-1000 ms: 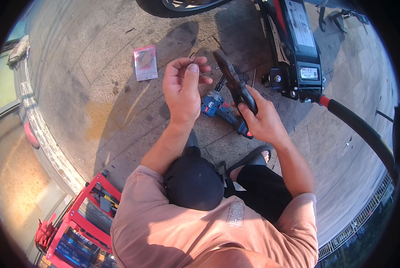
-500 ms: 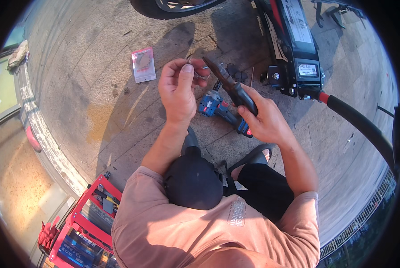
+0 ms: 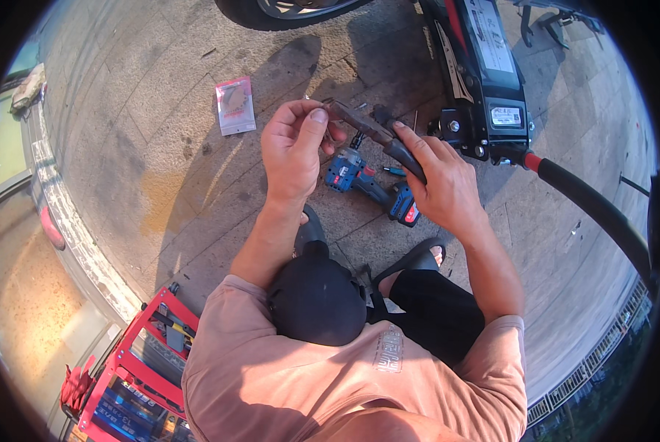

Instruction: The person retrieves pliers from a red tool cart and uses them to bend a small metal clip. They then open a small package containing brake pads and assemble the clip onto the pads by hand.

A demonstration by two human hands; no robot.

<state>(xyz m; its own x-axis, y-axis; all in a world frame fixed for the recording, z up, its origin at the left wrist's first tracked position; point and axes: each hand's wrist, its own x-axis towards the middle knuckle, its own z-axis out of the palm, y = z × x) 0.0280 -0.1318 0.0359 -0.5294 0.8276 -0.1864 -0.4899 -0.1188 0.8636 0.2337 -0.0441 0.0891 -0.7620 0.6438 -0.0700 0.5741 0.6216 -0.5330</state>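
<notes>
My left hand is closed, thumb against fingers, pinching a small part too tiny to make out. Wrapped round the dark handles of a pair of pliers is my right hand. The worn brown jaws of the pliers reach leftward to my left fingertips and meet the small part there. Whether they grip it is hard to see. Below the pliers, on the paving, lies a blue and black cordless power tool with its battery toward my right foot.
A small clear bag with a red top lies left of my hands. A tyre stands at the far edge. On the right is a black floor jack with a long handle. A red tool cart stands lower left.
The pliers have swung flatter and moved closer to my left fingertips, their jaws now at the small part. My right hand has shifted slightly, uncovering more of the power tool's battery.
</notes>
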